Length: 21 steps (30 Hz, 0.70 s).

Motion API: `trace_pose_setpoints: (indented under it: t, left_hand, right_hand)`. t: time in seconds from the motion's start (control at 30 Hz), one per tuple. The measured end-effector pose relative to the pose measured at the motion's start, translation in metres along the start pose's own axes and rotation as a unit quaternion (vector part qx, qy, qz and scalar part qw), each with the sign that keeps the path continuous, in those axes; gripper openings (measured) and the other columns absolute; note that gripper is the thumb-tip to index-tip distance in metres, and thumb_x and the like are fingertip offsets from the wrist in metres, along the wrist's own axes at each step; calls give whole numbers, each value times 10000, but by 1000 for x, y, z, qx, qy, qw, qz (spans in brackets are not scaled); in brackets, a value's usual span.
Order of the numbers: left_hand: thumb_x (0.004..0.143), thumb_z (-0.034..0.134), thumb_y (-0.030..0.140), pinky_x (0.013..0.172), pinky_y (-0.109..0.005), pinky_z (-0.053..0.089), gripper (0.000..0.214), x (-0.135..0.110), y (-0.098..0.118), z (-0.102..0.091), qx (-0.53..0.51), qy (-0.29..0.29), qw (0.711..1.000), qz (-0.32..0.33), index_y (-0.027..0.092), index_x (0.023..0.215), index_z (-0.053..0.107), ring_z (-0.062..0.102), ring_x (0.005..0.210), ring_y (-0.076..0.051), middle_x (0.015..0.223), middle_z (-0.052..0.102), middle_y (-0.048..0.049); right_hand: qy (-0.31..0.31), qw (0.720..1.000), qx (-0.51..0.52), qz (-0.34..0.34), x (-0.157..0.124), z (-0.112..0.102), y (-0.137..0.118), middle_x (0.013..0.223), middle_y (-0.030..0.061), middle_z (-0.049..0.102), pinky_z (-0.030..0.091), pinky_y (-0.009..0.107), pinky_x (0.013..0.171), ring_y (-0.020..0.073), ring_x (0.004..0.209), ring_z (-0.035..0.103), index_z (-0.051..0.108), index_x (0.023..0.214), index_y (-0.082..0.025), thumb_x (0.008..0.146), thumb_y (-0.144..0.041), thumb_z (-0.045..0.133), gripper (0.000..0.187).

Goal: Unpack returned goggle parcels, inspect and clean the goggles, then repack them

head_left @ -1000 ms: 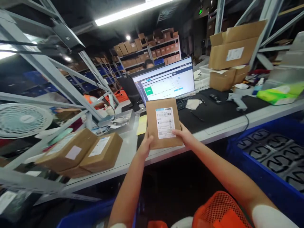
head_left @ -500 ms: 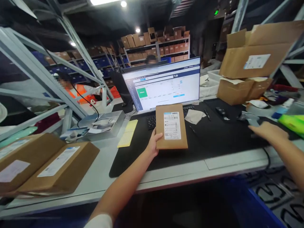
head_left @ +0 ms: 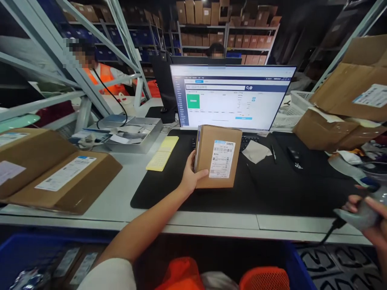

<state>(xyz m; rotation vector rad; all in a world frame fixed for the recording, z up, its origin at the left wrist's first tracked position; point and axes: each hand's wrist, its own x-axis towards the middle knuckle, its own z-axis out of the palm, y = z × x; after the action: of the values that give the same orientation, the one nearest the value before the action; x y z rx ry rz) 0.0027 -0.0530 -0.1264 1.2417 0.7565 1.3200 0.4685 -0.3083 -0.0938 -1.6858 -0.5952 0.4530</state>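
My left hand [head_left: 191, 176] is closed round the left edge of a small brown cardboard parcel [head_left: 218, 155] with a white barcode label, holding it upright over the black desk mat [head_left: 272, 189]. At the far right, low in the frame, my right hand [head_left: 371, 219] grips the handle of a grey corded barcode scanner [head_left: 356, 181]; its head sits above the mat's right end, off to the right of the parcel. Behind the parcel a monitor [head_left: 231, 96] shows a white form with a green square.
Two labelled brown boxes [head_left: 54, 173] lie at the left of the grey table [head_left: 211, 223]. Yellow notes [head_left: 162, 154], a metal tray [head_left: 133, 135], a keyboard and a pen are on the desk. Open cartons [head_left: 347, 108] are stacked right. Blue bins sit below. Two people work behind the shelving.
My right hand has taken up the scanner and drawn it back toward me. The left hand has tilted the parcel more upright. The view has dropped and shifted right.
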Motion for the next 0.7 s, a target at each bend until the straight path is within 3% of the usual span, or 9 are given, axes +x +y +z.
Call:
trace_pose_setpoints:
  t: [0.07,0.17,0.27,0.33,0.47,0.57,0.63,0.7]
  left_hand:
    - [592,911,373,1254,-482,312,1052,-5,-3,1,38,-6,999,24,244,1512,418,405,1488,-361,1574,462,-124]
    - [566,930,388,1271,-470,276,1100,-12,-4,4,85,-4,995,47,233,1527,419,388,1500,-368,1589,449,-129]
    - [564,931,406,1272,-469,268,1121,-17,-3,7,105,1,993,56,225,1539,410,384,1502,-376,1596,439,-138]
    - [578,923,414,1270,-469,271,1121,-19,-2,8,107,2,992,61,219,1547,396,382,1504,-375,1598,433,-143]
    - [577,925,411,1264,-460,287,1109,-19,-3,8,102,13,993,62,223,1540,407,389,1502,-369,1595,439,-141]
    - [594,917,411,1260,-471,296,1108,-18,-4,6,104,4,993,62,239,1550,384,393,1501,-359,1604,426,-134]
    - [593,917,401,1265,-471,291,1111,-16,-2,6,98,2,994,54,252,1552,375,380,1511,-351,1605,424,-125]
    - [568,926,371,1262,-457,304,1130,-15,2,8,70,16,997,32,253,1547,374,383,1511,-345,1595,435,-121]
  right_hand:
    - [-59,991,96,74,-24,12,-18,784,85,531,400,465,594,198,608,483,652,906,-329,624,-498,881,400]
    - [-163,970,151,102,-55,41,-38,731,43,486,353,399,539,200,613,471,670,981,-331,518,-443,957,556]
    - [-267,947,164,72,-82,72,-50,675,9,478,354,352,519,178,573,449,684,1077,-307,637,-470,898,515]
    - [-298,946,111,66,-96,89,-56,635,-1,492,377,327,505,167,554,441,694,1043,-266,706,-470,860,428]
    - [-329,942,27,66,-118,111,-66,592,-13,496,364,276,424,146,504,432,681,882,-215,698,-485,878,382]
    - [-333,941,33,49,-127,111,-69,603,-12,523,346,257,404,139,490,441,703,962,-202,701,-499,879,433]
    - [-315,947,36,42,-122,103,-67,612,2,550,390,269,422,151,508,485,702,912,-194,687,-513,881,430]
    - [-248,968,8,16,-102,92,-60,609,28,580,449,302,449,177,521,537,670,789,-194,669,-532,877,414]
